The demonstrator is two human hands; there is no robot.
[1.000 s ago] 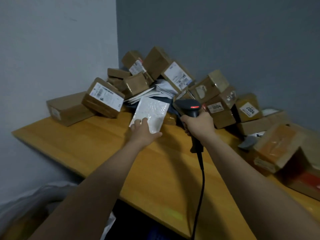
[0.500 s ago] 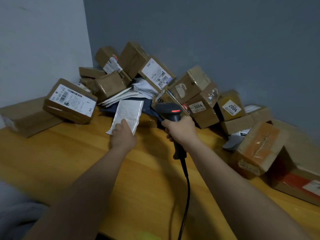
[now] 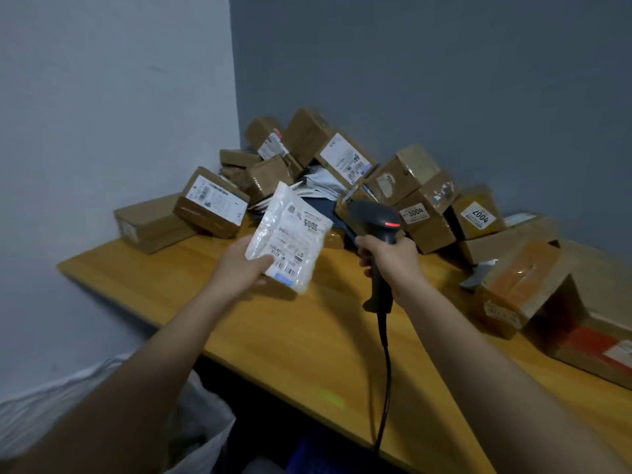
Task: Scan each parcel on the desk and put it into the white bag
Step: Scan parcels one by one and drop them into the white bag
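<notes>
My left hand (image 3: 241, 265) holds a white padded parcel (image 3: 292, 237) above the wooden desk (image 3: 307, 340), its printed label turned toward me. My right hand (image 3: 393, 260) grips a black barcode scanner (image 3: 379, 222) by the handle, just right of the parcel; a red light glows on the scanner's head and its cable hangs down over the desk's front edge. A heap of brown cardboard parcels (image 3: 342, 165) fills the back corner of the desk. The white bag (image 3: 198, 425) lies open below the desk's front left edge, partly hidden by my left forearm.
More cardboard boxes (image 3: 523, 285) crowd the right side of the desk, some labelled 3004 and 2004. A flat box (image 3: 150, 224) lies at the desk's far left. Walls close in behind and to the left. A blue crate (image 3: 318, 456) shows under the desk.
My left hand has lifted the white parcel off the desk and turned it over, so the label side now faces me. The scanner hand stayed beside it.
</notes>
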